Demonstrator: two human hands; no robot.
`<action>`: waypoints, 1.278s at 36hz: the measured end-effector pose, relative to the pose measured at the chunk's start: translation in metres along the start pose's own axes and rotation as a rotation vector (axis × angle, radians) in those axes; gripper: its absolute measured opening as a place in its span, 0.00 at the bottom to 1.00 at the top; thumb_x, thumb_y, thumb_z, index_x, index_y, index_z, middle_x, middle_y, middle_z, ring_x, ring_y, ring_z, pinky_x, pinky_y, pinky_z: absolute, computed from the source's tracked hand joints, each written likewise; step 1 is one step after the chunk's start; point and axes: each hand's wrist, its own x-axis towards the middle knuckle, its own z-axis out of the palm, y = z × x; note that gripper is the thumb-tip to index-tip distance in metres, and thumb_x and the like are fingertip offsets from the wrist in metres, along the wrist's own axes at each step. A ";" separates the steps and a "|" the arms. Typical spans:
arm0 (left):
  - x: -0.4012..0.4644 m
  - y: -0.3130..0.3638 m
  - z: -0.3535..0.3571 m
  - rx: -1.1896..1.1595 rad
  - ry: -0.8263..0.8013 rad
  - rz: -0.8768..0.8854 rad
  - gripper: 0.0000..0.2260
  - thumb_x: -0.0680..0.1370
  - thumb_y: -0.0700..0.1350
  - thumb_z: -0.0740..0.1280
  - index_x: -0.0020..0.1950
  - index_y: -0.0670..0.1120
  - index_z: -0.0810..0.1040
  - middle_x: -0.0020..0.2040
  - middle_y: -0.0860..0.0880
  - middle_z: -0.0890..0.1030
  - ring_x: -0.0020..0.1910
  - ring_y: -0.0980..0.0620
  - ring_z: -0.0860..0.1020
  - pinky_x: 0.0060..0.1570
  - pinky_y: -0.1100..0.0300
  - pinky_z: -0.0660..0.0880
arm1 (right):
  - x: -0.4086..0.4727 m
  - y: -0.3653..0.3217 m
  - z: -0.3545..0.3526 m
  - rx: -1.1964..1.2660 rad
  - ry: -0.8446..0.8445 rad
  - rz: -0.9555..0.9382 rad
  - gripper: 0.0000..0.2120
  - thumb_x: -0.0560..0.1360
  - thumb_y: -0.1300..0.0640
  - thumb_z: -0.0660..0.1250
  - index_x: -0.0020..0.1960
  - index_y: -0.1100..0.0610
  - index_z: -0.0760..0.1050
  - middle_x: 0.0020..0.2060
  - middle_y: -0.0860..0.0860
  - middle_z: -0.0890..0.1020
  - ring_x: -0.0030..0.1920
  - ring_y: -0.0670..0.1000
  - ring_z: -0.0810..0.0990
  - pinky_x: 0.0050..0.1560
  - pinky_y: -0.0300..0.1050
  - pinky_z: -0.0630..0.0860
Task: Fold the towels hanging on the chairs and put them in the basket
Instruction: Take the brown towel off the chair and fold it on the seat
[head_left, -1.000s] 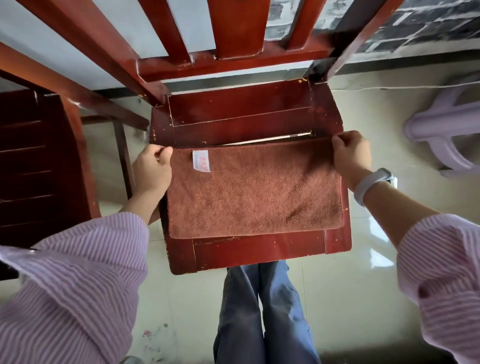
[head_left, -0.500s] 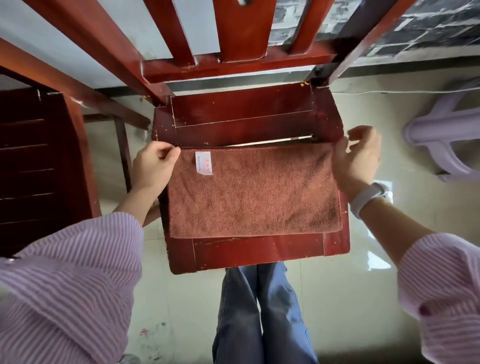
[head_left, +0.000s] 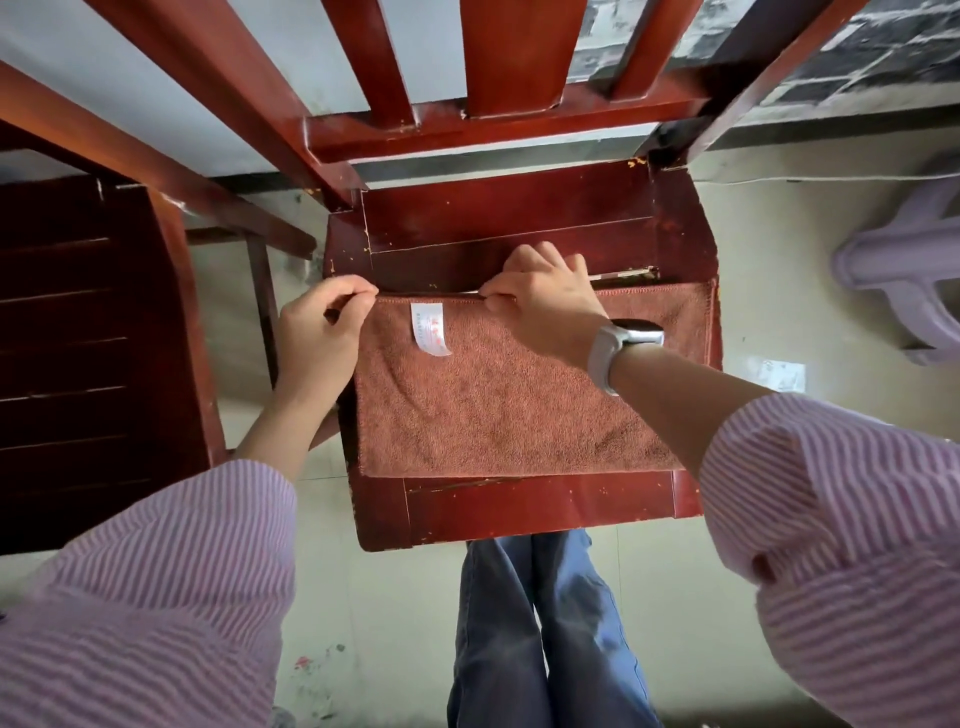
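1. On the seat of the red chair (head_left: 545, 512) lies the brown towel (head_left: 509, 405), already folded into a flat rectangle that covers most of the seat, its near edge just short of the seat's front rail.
2. At the towel's far-left corner, the left hand (head_left: 317, 338) pinches the edge between thumb and curled fingers.
3. Just right of that corner, the white label (head_left: 430, 330) lies on top.
4. Around the middle of the far edge, the right hand (head_left: 545, 306) grips the cloth with curled fingers.
5. The towel looks soft, light and limp; it would likely sag if lifted, so holding corners or folded edges should keep the layers aligned.
6. No basket is in view.
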 end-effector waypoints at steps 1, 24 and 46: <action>0.000 0.000 0.000 -0.007 -0.001 0.003 0.08 0.77 0.43 0.63 0.52 0.45 0.80 0.46 0.54 0.79 0.47 0.62 0.75 0.45 0.76 0.70 | 0.001 -0.001 0.000 0.015 -0.005 0.011 0.13 0.78 0.51 0.56 0.57 0.49 0.77 0.55 0.50 0.73 0.57 0.52 0.66 0.53 0.50 0.58; 0.018 -0.025 0.026 0.232 0.106 0.016 0.08 0.78 0.42 0.62 0.51 0.42 0.79 0.50 0.42 0.80 0.52 0.44 0.76 0.51 0.57 0.69 | 0.000 0.018 0.009 -0.266 0.045 0.136 0.10 0.75 0.63 0.55 0.55 0.58 0.68 0.51 0.54 0.77 0.53 0.57 0.71 0.55 0.55 0.62; -0.053 -0.023 0.075 0.823 -0.163 0.406 0.25 0.77 0.54 0.54 0.74 0.52 0.58 0.75 0.45 0.58 0.74 0.40 0.54 0.69 0.36 0.49 | -0.055 0.031 0.058 -0.429 0.065 -0.061 0.27 0.77 0.48 0.48 0.75 0.50 0.51 0.75 0.50 0.57 0.75 0.56 0.54 0.70 0.67 0.46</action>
